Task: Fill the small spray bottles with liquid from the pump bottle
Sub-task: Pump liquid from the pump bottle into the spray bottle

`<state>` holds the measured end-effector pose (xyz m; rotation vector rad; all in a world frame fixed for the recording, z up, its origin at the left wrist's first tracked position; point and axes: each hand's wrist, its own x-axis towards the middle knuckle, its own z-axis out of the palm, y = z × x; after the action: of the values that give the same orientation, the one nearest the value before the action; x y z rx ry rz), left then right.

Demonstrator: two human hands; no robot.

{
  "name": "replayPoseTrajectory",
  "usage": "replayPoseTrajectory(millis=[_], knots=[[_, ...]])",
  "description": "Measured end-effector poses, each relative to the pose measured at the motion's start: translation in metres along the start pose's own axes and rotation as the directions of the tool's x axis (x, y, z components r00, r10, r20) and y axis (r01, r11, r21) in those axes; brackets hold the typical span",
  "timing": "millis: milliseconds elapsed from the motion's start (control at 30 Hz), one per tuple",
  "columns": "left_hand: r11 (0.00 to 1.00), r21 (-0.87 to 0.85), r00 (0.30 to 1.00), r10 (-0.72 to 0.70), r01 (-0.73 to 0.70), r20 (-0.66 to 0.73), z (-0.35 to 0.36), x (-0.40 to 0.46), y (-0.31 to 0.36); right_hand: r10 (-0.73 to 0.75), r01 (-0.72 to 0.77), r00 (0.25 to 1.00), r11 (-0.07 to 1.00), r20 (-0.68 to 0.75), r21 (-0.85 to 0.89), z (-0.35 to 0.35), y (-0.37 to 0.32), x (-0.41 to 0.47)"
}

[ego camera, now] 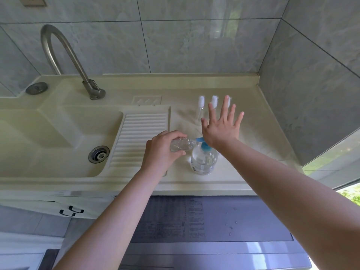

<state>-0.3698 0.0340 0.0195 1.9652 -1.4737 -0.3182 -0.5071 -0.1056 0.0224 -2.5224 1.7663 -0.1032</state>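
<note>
Here the left hand [163,151] grips a small bottle [180,145] lying sideways just left of centre, its mouth at the blue spout of the pump bottle [204,160] — the right hand [221,127], fingers spread, presses the pump head.

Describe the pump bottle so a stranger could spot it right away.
Start at the counter right of the ribbed drainboard. Near its front edge stands the pump bottle, under the right hand. Unlike the slim spray bottles behind, it is squat, with a blue pump.
</note>
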Motion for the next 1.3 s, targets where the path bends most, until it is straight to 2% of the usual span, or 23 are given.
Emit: replayPoseTrajectory(millis=[200,333,433,533,667,800,1300], knots=[[1.000,0.008,1.000,-0.009,0.009,-0.023,0.001,0.001,0.000,-0.049,0.048,0.998,0.998,-0.036,-0.036,-0.006,-0.001,0.002],[1.000,0.010,1.000,-0.001,0.001,-0.004,0.002,0.001,0.001,0.000,0.000,1.000,0.999,0.024,-0.034,-0.001,0.001,0.002],[1.000,0.013,1.000,0.001,-0.002,0.005,0.001,0.001,0.002,-0.013,0.013,1.000,0.999,-0.007,-0.052,-0.006,0.000,0.003],[1.000,0.013,1.000,-0.001,0.001,-0.005,-0.001,0.001,0.002,-0.030,0.030,0.999,0.999,-0.021,-0.044,-0.007,-0.001,0.002],[1.000,0.006,1.000,-0.002,0.002,-0.003,-0.002,0.001,0.000,0.023,-0.024,1.000,1.000,0.008,0.016,0.001,0.000,-0.001],[1.000,0.012,1.000,-0.003,0.003,-0.003,-0.004,0.001,0.001,0.012,-0.012,0.999,1.000,-0.040,0.002,-0.004,0.001,-0.001],[1.000,-0.012,1.000,-0.005,0.005,-0.008,-0.003,0.001,0.000,0.005,-0.005,1.000,0.999,0.020,0.035,-0.001,-0.002,0.001]])
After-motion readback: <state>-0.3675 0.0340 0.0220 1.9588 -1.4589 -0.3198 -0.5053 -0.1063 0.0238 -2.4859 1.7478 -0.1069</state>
